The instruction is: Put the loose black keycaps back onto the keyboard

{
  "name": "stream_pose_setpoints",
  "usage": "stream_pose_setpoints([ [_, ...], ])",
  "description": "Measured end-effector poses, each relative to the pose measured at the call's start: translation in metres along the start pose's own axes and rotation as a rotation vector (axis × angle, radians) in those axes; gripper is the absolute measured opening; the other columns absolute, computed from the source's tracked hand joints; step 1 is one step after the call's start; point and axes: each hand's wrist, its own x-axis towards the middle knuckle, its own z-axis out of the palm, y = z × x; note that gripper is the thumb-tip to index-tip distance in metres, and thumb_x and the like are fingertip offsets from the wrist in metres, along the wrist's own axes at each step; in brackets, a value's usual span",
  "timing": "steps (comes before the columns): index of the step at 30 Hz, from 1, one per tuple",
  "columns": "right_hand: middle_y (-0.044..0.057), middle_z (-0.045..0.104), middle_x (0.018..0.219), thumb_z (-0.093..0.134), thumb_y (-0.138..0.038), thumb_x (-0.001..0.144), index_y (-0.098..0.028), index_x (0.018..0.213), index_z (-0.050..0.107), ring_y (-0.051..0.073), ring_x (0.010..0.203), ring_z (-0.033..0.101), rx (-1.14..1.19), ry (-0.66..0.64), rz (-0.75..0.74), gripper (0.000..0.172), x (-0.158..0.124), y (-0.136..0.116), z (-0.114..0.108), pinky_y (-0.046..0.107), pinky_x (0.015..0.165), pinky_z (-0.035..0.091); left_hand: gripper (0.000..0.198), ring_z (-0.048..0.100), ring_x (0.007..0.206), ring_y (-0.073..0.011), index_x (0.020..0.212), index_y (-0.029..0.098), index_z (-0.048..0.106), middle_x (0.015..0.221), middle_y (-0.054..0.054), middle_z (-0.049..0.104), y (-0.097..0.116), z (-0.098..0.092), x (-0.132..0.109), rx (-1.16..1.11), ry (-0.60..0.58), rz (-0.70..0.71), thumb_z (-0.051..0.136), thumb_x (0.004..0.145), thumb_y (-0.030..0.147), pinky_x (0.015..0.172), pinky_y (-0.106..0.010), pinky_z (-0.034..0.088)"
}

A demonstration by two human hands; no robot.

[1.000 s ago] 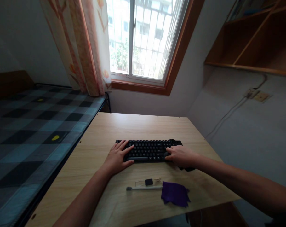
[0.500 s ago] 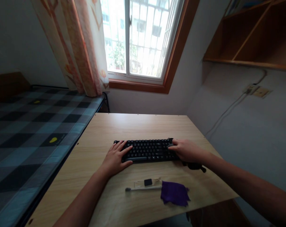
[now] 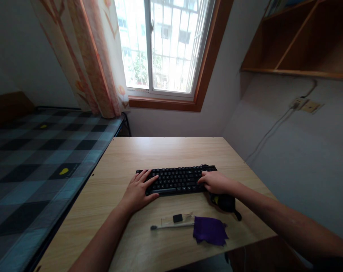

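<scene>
Left hand [image 3: 139, 189] is spread out with the fingers apart, laid over the left end of a black, rectangular plastic keyboard [image 3: 174, 180] in the middle of the frame, thumb sticking out along its front edge. Right hand [image 3: 217, 182] is on the keyboard's right end with its fingers curled in – can't tell what, if anything, they're clamped on. Just below that hand is a black, rounded bulb with a narrow tail [image 3: 226, 203] and a yellow-green patch; its long axis slants, tail toward the lower right.

Keyboard's long axis runs left to right, almost level, right end a hair higher in the frame, space bar side facing the bottom. Behind it a broad strip of the pale wood-grain tabletop [image 3: 171, 151] runs to the far edge, and there's decent room to the right edge too. The front is tighter – a slim white-handled brush with a grey tip [image 3: 174, 225], tip pointing left, a small black rectangular piece [image 3: 177, 218] just above it, and a ragged purple cloth [image 3: 209, 230] at its right end, near the table's front edge.
</scene>
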Motion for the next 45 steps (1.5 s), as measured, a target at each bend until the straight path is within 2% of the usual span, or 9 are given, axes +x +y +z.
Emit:
stream_pose_setpoints([
  [5, 0.009, 0.068, 0.118, 0.049, -0.019, 0.089, -0.025, 0.124, 0.073, 0.022, 0.097, 0.066, 0.063, 0.106, 0.050, 0.043, 0.002, 0.002, -0.011, 0.030, 0.086, 0.048, 0.070, 0.035, 0.146, -0.0356, 0.144, 0.038, 0.054, 0.159, -0.006, 0.041, 0.000, -0.001, 0.000, 0.010, -0.012, 0.001, 0.068, 0.081, 0.064, 0.118, -0.057, 0.029],
  [10, 0.009, 0.069, 0.119, 0.050, -0.018, 0.086, -0.025, 0.123, 0.074, 0.022, 0.101, 0.066, 0.091, 0.051, 0.024, 0.045, 0.009, 0.004, -0.004, 0.030, 0.088, 0.048, 0.070, 0.035, 0.146, -0.0369, 0.144, 0.037, 0.055, 0.160, -0.006, 0.040, 0.000, -0.002, 0.000, 0.014, -0.013, 0.000, 0.068, 0.081, 0.064, 0.118, -0.058, 0.028],
  [18, 0.009, 0.070, 0.118, 0.050, -0.015, 0.083, -0.027, 0.122, 0.075, 0.025, 0.103, 0.066, 0.065, 0.037, 0.182, 0.048, -0.011, 0.030, 0.005, 0.032, 0.089, 0.047, 0.069, 0.035, 0.146, -0.0364, 0.143, 0.037, 0.056, 0.159, -0.006, 0.040, -0.001, -0.002, 0.001, 0.023, -0.010, -0.004, 0.069, 0.080, 0.062, 0.118, -0.057, 0.028],
  [23, 0.010, 0.069, 0.116, 0.049, -0.015, 0.083, -0.025, 0.121, 0.076, 0.024, 0.100, 0.066, 0.082, 0.054, 0.155, 0.047, -0.019, 0.025, 0.008, 0.032, 0.088, 0.048, 0.070, 0.035, 0.146, -0.0367, 0.143, 0.036, 0.056, 0.159, -0.007, 0.041, 0.000, -0.003, 0.002, 0.034, -0.016, -0.009, 0.069, 0.080, 0.061, 0.118, -0.057, 0.029],
  [28, 0.011, 0.068, 0.118, 0.047, -0.010, 0.081, -0.019, 0.120, 0.076, 0.023, 0.105, 0.065, 0.236, 0.056, 0.104, 0.049, -0.018, 0.022, 0.019, 0.030, 0.095, 0.047, 0.069, 0.036, 0.146, -0.0373, 0.143, 0.036, 0.056, 0.159, -0.006, 0.041, -0.002, -0.002, 0.002, 0.046, -0.009, 0.004, 0.070, 0.080, 0.060, 0.117, -0.057, 0.030],
  [34, 0.012, 0.067, 0.119, 0.046, -0.012, 0.084, -0.017, 0.124, 0.073, 0.025, 0.106, 0.065, 0.198, 0.090, 0.166, 0.049, -0.013, 0.016, 0.028, 0.032, 0.094, 0.047, 0.068, 0.035, 0.146, -0.0374, 0.143, 0.034, 0.057, 0.158, -0.007, 0.042, -0.002, -0.001, 0.002, 0.035, -0.004, 0.001, 0.070, 0.080, 0.059, 0.118, -0.057, 0.029],
  [38, 0.013, 0.068, 0.118, 0.047, -0.014, 0.084, -0.018, 0.122, 0.073, 0.027, 0.101, 0.066, 0.081, 0.065, 0.215, 0.047, -0.015, 0.009, 0.023, 0.033, 0.086, 0.048, 0.068, 0.035, 0.146, -0.0373, 0.142, 0.034, 0.058, 0.159, -0.008, 0.041, -0.001, -0.001, 0.003, 0.037, -0.006, -0.011, 0.071, 0.080, 0.058, 0.118, -0.057, 0.029],
  [42, 0.013, 0.070, 0.114, 0.048, -0.013, 0.083, -0.018, 0.115, 0.076, 0.026, 0.098, 0.067, 0.019, 0.035, 0.226, 0.043, -0.013, 0.008, 0.009, 0.031, 0.081, 0.046, 0.068, 0.036, 0.146, -0.0371, 0.143, 0.034, 0.057, 0.159, -0.008, 0.041, -0.001, -0.002, 0.003, 0.035, -0.011, -0.017, 0.070, 0.080, 0.059, 0.118, -0.057, 0.030],
  [45, 0.010, 0.070, 0.118, 0.048, -0.016, 0.087, -0.021, 0.117, 0.075, 0.023, 0.100, 0.066, 0.044, 0.139, 0.242, 0.041, -0.006, 0.007, -0.004, 0.029, 0.084, 0.045, 0.069, 0.036, 0.146, -0.0374, 0.142, 0.035, 0.057, 0.158, -0.008, 0.042, 0.001, -0.003, 0.003, 0.032, -0.016, -0.014, 0.070, 0.080, 0.060, 0.117, -0.058, 0.030],
])
